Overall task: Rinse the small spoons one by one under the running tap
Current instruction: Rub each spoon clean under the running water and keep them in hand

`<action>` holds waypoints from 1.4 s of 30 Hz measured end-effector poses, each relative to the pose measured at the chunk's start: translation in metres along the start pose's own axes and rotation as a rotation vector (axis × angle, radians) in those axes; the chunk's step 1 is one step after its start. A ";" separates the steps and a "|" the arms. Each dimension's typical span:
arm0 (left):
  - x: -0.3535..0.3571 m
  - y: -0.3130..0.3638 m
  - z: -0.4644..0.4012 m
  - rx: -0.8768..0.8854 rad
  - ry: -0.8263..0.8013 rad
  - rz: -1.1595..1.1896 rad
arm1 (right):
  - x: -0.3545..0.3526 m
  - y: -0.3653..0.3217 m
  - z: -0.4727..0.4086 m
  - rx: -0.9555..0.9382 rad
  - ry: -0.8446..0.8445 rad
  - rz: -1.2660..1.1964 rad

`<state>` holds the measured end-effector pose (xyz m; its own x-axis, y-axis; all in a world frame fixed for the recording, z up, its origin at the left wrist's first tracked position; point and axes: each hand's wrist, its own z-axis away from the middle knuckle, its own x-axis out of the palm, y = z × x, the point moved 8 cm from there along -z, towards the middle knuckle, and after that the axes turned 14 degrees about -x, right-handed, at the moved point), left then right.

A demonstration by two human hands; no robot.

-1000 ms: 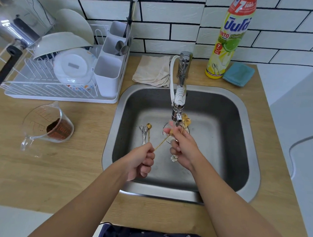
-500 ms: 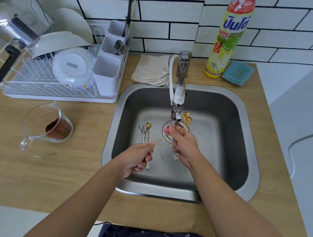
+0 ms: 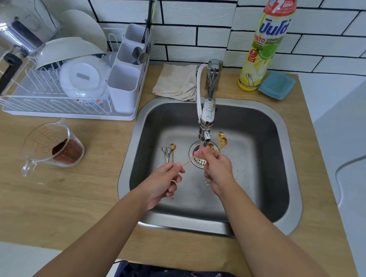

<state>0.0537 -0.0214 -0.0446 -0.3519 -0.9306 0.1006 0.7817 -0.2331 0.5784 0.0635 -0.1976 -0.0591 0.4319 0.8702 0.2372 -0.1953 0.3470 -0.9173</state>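
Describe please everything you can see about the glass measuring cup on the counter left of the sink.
The measuring cup is clear glass with red printed markings, a pour spout and a handle. It lies tipped on its side on the wooden counter, mouth toward the dish rack, handle toward the camera. A dark brown, grainy powder sits banked in its lower part. It lies in front of the rack and apart from it, left of the sink. Neither hand touches it.
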 end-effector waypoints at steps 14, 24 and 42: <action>0.043 0.041 -0.018 0.161 0.092 0.099 | -0.021 -0.017 -0.006 -0.032 0.107 -0.097; 0.056 0.053 -0.024 0.157 0.091 0.082 | -0.022 -0.015 -0.002 -0.013 0.149 -0.104; 0.046 0.066 -0.017 0.300 0.281 -0.212 | -0.019 -0.023 0.004 -0.024 0.221 -0.059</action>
<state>0.0983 -0.0846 -0.0158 -0.3022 -0.9214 -0.2444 0.5096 -0.3728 0.7754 0.0565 -0.2212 -0.0416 0.6251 0.7496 0.2176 -0.1437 0.3845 -0.9119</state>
